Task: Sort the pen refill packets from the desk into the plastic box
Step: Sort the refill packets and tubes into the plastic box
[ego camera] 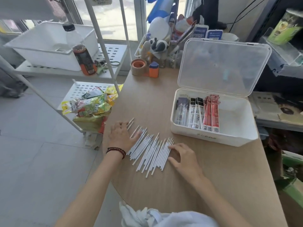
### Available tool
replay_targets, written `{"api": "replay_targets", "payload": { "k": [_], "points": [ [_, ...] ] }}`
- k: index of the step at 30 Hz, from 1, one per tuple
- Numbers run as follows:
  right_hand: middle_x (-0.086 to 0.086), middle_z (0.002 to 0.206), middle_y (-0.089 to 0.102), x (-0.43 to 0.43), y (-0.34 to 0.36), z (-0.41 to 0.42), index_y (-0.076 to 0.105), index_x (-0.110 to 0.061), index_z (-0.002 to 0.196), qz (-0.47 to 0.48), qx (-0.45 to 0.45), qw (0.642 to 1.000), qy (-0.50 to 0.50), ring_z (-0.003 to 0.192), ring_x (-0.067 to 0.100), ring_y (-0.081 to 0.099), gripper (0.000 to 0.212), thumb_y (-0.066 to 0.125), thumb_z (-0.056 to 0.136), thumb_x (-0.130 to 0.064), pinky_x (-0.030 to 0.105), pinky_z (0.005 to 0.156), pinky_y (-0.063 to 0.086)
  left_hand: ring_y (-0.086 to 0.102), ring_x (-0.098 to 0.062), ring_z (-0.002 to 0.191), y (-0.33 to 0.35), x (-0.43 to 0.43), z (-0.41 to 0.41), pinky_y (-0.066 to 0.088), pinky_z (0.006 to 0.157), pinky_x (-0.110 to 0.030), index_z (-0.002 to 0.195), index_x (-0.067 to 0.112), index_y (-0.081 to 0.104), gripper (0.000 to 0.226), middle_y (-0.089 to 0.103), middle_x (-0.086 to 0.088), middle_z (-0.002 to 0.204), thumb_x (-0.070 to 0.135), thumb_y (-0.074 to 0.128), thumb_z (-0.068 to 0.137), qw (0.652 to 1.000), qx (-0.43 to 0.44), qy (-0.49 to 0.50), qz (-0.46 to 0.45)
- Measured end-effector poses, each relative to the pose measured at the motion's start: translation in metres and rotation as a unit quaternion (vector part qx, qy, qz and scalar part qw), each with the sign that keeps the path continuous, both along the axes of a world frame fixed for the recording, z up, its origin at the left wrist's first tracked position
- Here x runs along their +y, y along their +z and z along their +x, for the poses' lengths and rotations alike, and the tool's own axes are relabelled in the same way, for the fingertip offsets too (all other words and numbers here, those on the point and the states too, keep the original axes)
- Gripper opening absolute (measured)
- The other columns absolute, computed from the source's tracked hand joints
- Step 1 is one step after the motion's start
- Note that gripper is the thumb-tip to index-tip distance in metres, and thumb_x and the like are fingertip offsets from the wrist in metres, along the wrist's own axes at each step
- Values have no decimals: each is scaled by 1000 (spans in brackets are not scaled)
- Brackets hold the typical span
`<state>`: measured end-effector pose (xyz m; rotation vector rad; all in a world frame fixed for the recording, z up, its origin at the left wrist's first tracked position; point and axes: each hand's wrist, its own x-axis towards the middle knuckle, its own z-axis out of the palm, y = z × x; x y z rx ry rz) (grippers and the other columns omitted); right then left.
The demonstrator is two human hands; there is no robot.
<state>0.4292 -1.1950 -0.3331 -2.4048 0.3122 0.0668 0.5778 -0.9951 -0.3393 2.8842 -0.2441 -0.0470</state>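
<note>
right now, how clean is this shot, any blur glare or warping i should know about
Head view: the window is blown out by daylight; the white rack's posts bow from wide-angle distortion; the green cup at top right is smeared; print on the packets in the plastic box is too soft to read; the loose refills are fairly sharp.

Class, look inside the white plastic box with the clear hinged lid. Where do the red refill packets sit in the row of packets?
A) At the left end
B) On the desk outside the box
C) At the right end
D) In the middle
C: the red refill packets sit at the right end of the row in the white plastic box, beyond the dark packets and black-and-white packets.
</note>
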Motion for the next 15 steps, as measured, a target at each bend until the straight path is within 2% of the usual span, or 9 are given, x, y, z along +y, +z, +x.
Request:
{"api": "replay_targets", "payload": {
  "k": [4, 8, 12, 15],
  "points": [
    [-7, 113, 58, -2, -2, 1, 65, -22, 122, 10, -4, 1000, 0, 108, 8, 54, 42, 75, 82, -24, 17, 97, 38, 41, -23, 113, -4, -2, -25, 37, 96, -34, 133, 16, 45, 83, 49, -7, 122, 76, 43, 75, 999, -3, -25, -35],
    [-7, 111, 60, -3, -4, 0, 67, -22, 119, 18, -20, 1000, -6, 106, 8, 55, 40, 77, 81, -23, 18, 97, 39, 40, -20, 109, -3, -8, -58, 38, 94, -31, 134, 17, 44, 99, 48, -4, 120, 85, 23, 65, 999, 2, -21, -50],
    [-8, 108, 63, -3, -4, -1, 69, -21, 113, 33, -36, 999, -17, 102, 7, 59, 37, 79, 78, -22, 22, 97, 44, 40, -19, 107, -4, -21, -80, 38, 93, -30, 134, 18, 44, 100, 48, -4, 119, 86, 24, 64, 998, 4, -12, -58],
    [-7, 107, 64, -3, -4, -1, 70, -20, 112, 35, -44, 998, -19, 98, 7, 60, 38, 81, 76, -22, 23, 95, 46, 38, -19, 110, -2, -32, -91, 38, 95, -31, 139, 19, 36, 111, 43, -3, 124, 91, 22, 56, 998, 30, -14, -44]
  ]
}}
